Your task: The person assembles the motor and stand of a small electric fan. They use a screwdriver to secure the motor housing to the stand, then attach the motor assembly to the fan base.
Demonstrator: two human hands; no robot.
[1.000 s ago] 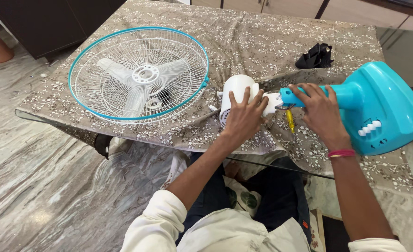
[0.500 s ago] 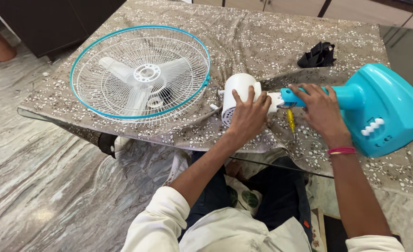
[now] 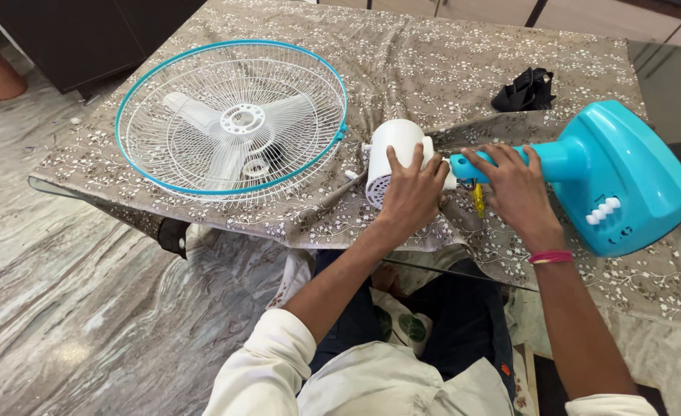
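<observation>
The left hand [image 3: 411, 192] lies spread over the smooth white plastic motor housing [image 3: 393, 151], a rounded drum with a slotted vent face, fingers wrapped across its top. The right hand [image 3: 512, 190] closes around the glossy turquoise neck [image 3: 486, 160] just beside it, where the housing meets the wedge-shaped turquoise base [image 3: 625, 173] with its row of white push buttons. A yellow-handled screwdriver [image 3: 478, 199] lies between the hands on the brown floral tablecloth [image 3: 448, 62], whose fabric is creased. To the left rests the round white wire guard [image 3: 231, 119] with a turquoise rim, three translucent blades inside. A crumpled black bag [image 3: 522, 91] sits farther back.
</observation>
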